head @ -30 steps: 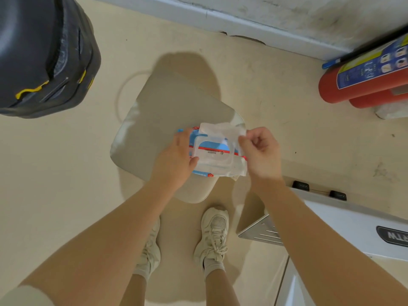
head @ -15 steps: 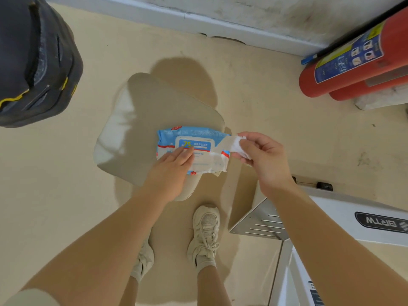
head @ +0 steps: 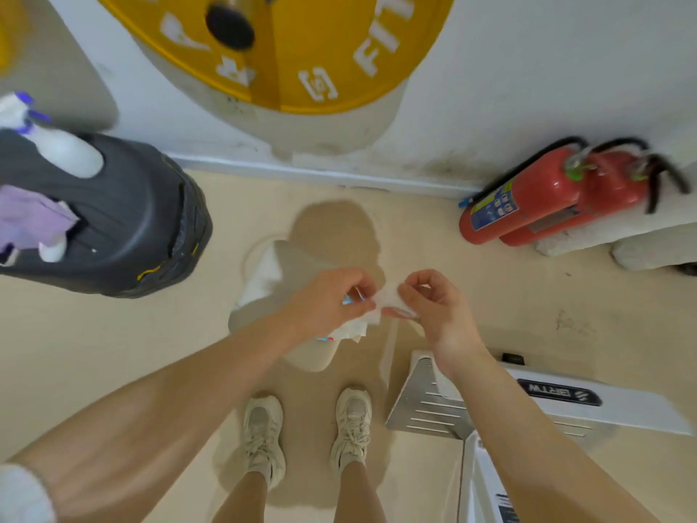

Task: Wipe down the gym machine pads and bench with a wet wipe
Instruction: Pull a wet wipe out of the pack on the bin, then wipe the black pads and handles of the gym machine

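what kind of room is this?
Likely a gym corner: a yellow weight plate leans on the wall, a dark machine pad carries a spray bottle, and two fire extinguishers lie on the floor.

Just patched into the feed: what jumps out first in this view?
Centre frame, the left hand and right hand pinch a thin white wet wipe between them above a pale padded seat. A big yellow disc hangs on the wall above; two red fire extinguishers lie at right.
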Demonstrator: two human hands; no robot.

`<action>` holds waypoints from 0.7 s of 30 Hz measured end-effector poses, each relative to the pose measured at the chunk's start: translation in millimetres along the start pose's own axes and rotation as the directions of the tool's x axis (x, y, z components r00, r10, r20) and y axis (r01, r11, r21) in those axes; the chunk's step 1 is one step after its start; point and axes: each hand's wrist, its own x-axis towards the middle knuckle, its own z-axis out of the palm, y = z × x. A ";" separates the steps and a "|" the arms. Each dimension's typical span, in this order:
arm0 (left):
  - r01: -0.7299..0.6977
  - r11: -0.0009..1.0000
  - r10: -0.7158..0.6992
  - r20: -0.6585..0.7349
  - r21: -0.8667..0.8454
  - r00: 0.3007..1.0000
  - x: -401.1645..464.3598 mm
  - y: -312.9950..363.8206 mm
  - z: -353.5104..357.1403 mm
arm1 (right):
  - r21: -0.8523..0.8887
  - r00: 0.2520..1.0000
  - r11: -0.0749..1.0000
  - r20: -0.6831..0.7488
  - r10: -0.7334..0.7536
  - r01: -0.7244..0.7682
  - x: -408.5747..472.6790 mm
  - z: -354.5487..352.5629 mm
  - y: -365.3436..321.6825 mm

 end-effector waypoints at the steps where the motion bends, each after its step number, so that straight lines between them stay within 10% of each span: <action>1: 0.000 1.000 0.000 -0.017 -0.010 1.000 -8.4 22.9 -9.7 | -0.005 1.000 1.000 -0.016 -0.006 0.006 -12.2 -1.3 -20.9; 12: -0.039 0.989 0.002 -0.243 -0.146 0.970 -110.8 194.9 -67.9 | 0.069 0.970 0.996 -0.233 0.073 -0.058 -150.7 -68.0 -158.3; 17: -0.008 0.936 -0.013 -0.056 -0.352 0.998 -138.3 229.4 -75.1 | 0.006 0.928 0.951 -0.220 0.302 -0.308 -202.6 -65.7 -142.3; 21: -0.063 0.941 0.107 0.117 -0.334 0.987 -154.5 245.5 -81.4 | 0.008 0.944 1.000 -0.328 0.014 -0.012 -237.6 -37.9 -141.0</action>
